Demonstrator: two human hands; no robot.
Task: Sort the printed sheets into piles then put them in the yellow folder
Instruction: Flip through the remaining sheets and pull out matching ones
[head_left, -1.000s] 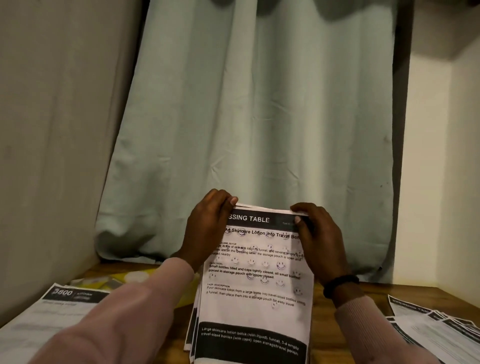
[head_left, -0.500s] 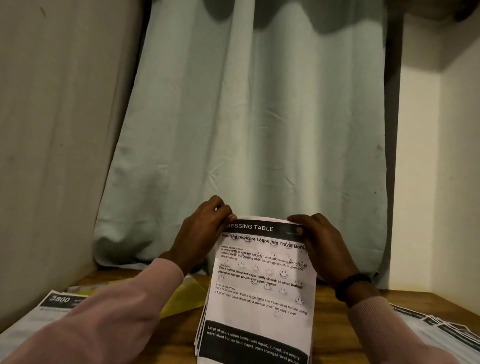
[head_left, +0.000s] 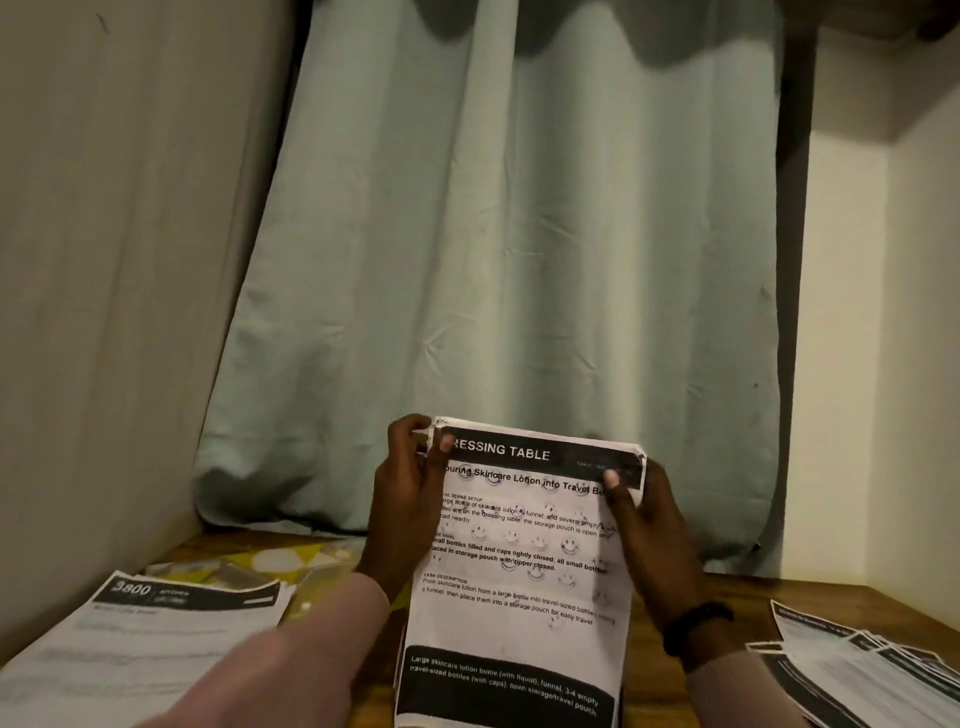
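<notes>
Sheets (head_left: 519, 571) upright — both hands' fingers (head_left: 415, 467) pinching top corners.

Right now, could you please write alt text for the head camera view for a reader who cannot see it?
Both hands, left hand and right hand, hold a stack of printed sheets upright over a wooden table. More sheets lie at the left and right, with a yellow folder behind the left pile.

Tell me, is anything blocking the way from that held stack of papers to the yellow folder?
Partly: the left hand and its pink sleeve lie between the white printed stack and the yellow folder; a white "3800" sheet overlaps the folder's near edge.
</notes>
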